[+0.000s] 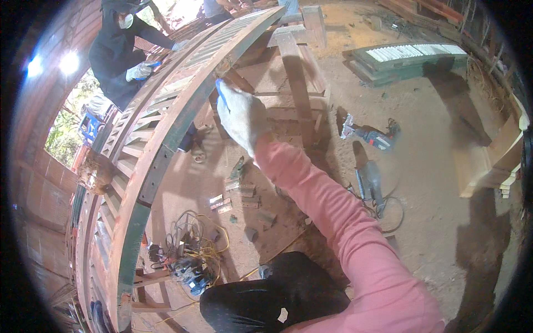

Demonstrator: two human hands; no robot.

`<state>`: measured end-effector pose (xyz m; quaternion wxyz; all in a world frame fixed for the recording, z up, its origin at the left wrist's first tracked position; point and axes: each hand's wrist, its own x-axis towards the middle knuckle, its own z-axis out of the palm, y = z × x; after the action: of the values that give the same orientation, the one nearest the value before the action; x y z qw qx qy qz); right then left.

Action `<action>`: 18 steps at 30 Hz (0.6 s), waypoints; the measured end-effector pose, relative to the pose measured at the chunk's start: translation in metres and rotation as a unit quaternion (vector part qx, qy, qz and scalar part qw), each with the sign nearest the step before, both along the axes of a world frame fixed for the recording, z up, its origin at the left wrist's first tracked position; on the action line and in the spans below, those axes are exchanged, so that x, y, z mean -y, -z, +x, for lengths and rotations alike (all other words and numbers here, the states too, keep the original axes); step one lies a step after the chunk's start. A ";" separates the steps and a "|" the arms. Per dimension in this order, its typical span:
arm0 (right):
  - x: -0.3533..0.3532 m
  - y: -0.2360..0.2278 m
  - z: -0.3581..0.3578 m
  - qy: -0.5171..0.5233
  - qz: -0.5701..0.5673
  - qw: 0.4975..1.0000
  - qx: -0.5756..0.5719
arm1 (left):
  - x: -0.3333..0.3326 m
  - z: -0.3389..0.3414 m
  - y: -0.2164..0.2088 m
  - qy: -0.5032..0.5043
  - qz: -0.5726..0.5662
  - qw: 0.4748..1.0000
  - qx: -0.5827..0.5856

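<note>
My right hand (241,116), in a white work glove, reaches forward to the inner edge of a long curved wooden frame (161,139) with slanted slats. Its fingers are closed around a slim blue tool (222,93), mostly hidden by the glove, so I cannot tell its exact kind. The tip of the tool is close to the frame's side. Green paint covers part of that side, and a metal plate with holes (155,175) is fixed over a joint. My left hand is out of view.
Across the frame a person in dark clothes and gloves (119,61) leans over it. A brown rough clump (97,171) rests at the slats. Tangled cables (191,241), power tools (375,139) and offcuts lie on the dirt floor. A wooden trestle (297,83) stands ahead; stacked panels (405,61) lie at right.
</note>
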<state>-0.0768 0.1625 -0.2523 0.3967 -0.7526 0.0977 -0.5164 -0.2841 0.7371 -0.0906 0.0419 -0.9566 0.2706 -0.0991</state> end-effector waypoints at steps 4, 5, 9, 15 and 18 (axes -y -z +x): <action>0.018 0.002 -0.006 -0.025 0.060 0.998 0.010 | -0.003 0.003 0.000 0.019 0.024 0.999 0.020; 0.031 0.002 0.001 -0.005 0.075 0.997 0.027 | 0.002 0.006 0.001 0.025 0.012 0.999 0.018; -0.004 0.004 0.009 0.022 0.012 0.999 -0.044 | 0.004 0.006 0.001 0.043 0.033 0.998 0.030; 0.017 0.019 0.014 0.040 0.069 0.991 0.105 | -0.010 0.005 0.006 0.038 -0.003 0.999 0.023; 0.038 0.002 0.024 0.082 0.080 0.992 0.059 | -0.010 0.012 0.004 0.038 0.007 0.999 0.014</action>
<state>-0.0527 0.1245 -0.2544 0.4173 -0.6759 0.1769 -0.5812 -0.2725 0.7466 -0.0949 0.0483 -0.9440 0.3066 -0.1118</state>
